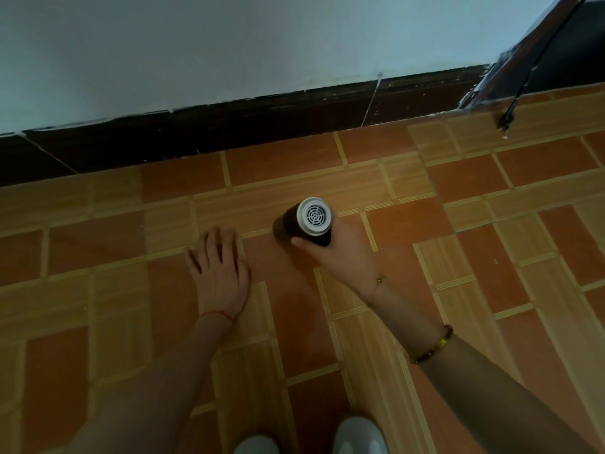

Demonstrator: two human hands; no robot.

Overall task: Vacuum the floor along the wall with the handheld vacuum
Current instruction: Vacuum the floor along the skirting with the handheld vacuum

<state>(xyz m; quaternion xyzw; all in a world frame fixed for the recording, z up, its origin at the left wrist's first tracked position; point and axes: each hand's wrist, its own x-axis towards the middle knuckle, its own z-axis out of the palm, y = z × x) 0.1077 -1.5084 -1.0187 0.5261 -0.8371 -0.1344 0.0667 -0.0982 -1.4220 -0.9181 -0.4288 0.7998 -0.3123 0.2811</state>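
Observation:
The handheld vacuum (302, 222) is a dark cylinder with a white vented end cap facing the camera. It points down toward the orange tiled floor (327, 172), a short way out from the wall. My right hand (340, 253) grips its body, thumb across the near side. My left hand (219, 271) lies flat on the floor to the vacuum's left, fingers spread and straight. The vacuum's nozzle end is hidden beneath its body.
A dark skirting board (229, 126) runs along the foot of the pale wall (229, 44). At the upper right a dark frame (510, 60) with a hanging black cord (509, 116) meets the floor. My shoe tips (357, 434) show at the bottom edge.

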